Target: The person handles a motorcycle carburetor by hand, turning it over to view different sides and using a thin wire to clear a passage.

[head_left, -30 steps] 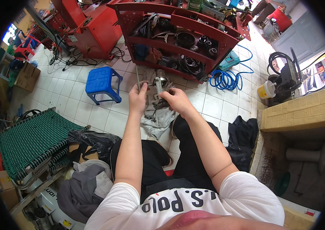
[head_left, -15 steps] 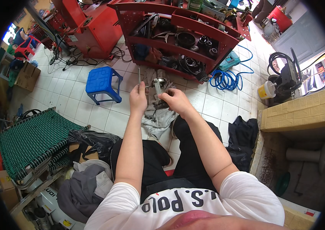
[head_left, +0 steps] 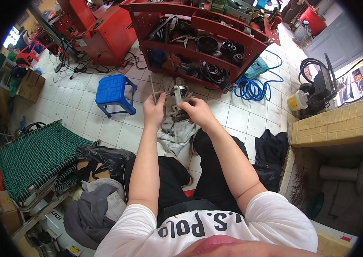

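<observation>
My left hand [head_left: 153, 112] is closed round a thin metal rod [head_left: 152, 85], whose upper end points away from me and leans left. Close by on the right, my right hand [head_left: 198, 113] pinches the near end of a pale, flat metal piece [head_left: 178, 97]. That piece lies against a round metal part [head_left: 180, 82] low over the floor; whether they are joined, I cannot tell. Beneath both hands a grey rag [head_left: 176, 138] is spread on the tiles, with darker parts on it that are too small to name.
A red tool cart [head_left: 190, 51] with parts on its shelves stands just ahead. To the left are a blue plastic stool [head_left: 115, 90] and a green woven folding bed [head_left: 40, 156]. A coiled blue hose [head_left: 252, 89] lies at the right, near a black machine [head_left: 318, 88].
My left hand has shifted slightly left, away from the round metal part, and the rod in it now tilts further left. My right hand has barely moved.
</observation>
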{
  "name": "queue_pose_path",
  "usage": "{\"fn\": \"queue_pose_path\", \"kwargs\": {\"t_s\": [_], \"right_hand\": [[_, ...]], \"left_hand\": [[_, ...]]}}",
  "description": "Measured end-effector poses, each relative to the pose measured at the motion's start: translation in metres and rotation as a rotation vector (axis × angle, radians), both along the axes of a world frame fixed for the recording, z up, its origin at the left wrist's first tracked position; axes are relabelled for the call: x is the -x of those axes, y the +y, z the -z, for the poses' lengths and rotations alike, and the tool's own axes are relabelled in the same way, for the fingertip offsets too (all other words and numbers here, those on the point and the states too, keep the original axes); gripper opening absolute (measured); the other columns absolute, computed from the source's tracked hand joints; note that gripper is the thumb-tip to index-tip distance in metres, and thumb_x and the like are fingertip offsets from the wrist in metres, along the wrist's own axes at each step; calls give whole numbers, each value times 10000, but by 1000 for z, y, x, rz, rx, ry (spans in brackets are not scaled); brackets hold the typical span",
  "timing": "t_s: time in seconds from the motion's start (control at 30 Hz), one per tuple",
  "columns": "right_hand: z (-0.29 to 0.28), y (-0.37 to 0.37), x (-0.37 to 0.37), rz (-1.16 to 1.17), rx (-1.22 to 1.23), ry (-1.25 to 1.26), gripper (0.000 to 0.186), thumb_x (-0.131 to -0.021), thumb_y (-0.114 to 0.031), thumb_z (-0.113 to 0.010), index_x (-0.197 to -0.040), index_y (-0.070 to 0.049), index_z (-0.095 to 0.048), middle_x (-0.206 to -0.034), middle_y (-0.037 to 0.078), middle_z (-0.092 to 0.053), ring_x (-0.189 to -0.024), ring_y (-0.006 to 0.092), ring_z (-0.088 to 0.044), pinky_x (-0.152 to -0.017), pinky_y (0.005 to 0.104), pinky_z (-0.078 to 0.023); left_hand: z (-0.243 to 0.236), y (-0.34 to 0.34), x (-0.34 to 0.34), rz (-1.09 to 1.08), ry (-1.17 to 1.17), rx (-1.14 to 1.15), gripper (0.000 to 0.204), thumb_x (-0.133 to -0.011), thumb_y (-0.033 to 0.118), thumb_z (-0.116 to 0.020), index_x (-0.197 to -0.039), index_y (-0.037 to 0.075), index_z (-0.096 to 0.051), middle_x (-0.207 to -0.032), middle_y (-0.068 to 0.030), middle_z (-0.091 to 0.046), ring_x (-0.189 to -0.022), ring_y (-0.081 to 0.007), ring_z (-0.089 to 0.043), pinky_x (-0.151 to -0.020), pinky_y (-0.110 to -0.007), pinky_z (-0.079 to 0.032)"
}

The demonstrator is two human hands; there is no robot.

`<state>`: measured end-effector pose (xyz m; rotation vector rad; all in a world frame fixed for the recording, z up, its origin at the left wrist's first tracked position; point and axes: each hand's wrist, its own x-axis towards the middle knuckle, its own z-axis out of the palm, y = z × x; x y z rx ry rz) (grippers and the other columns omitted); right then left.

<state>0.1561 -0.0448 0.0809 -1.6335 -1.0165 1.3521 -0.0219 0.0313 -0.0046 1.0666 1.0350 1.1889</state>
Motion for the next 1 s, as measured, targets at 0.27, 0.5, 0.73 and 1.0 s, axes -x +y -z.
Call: {"fn": "queue_pose_path", "kwargs": {"t_s": [0.27, 0.5, 0.73, 1.0], "right_hand": [[6, 1, 1, -11, -18, -49, 512, -853, -410, -764, -1014, 74, -724, -856, 99, -706, -741, 162, -621, -665, 330, -509], [13, 3, 4, -26, -49, -115, 527, -842, -412, -767, -998, 90, -728, -875, 120, -723, -793, 185, -639, -736, 349, -526], [2, 0, 3, -1, -19, 11, 480, -863, -392, -763, -999, 66, -722, -823, 70, -685, -712, 129, -584, -634, 305, -476], [3, 0, 3, -33, -18, -37, 442, -902, -416, -742, -995, 15, -713, -780, 27, -619, -683, 128, -574, -588, 314, -490]], "left_hand": [[4, 0, -1, -34, 147, -72, 375, -1048, 370, -693, -1018, -4, -690, -902, -53, -709, -847, -138, -625, -786, -290, -485], [10, 5, 4, -55, 264, -3, 553, -1082, 509, -580, -955, -16, -693, -781, -49, -684, -749, -141, -598, -701, -306, -467], [-6, -4, -1, 58, -97, 88, 315, -1034, 342, -720, -1096, 33, -727, -892, -8, -704, -766, -66, -572, -694, -230, -442], [-1, -2, 1, 56, -68, 96, 210, -1030, 270, -714, -974, 70, -681, -838, 1, -683, -633, -28, -508, -544, -201, -351]]}}
